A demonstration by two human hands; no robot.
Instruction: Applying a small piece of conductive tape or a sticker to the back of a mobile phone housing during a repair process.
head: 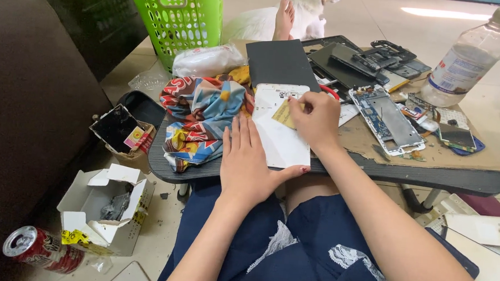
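Left hand (247,160) lies flat, fingers together, pressing the lower left edge of a white panel (280,138) at the frame's centre, on a dark table (462,178). Right hand (315,118) pinches a small yellow card (284,114) against the panel's upper part, with a colourful cloth (202,117) just left and a clear bottle (469,61) at upper right.

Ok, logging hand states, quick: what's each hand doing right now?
Left hand: open, flat, pressing down on the white panel.
Right hand: closed, pinching a small yellow card against the panel.
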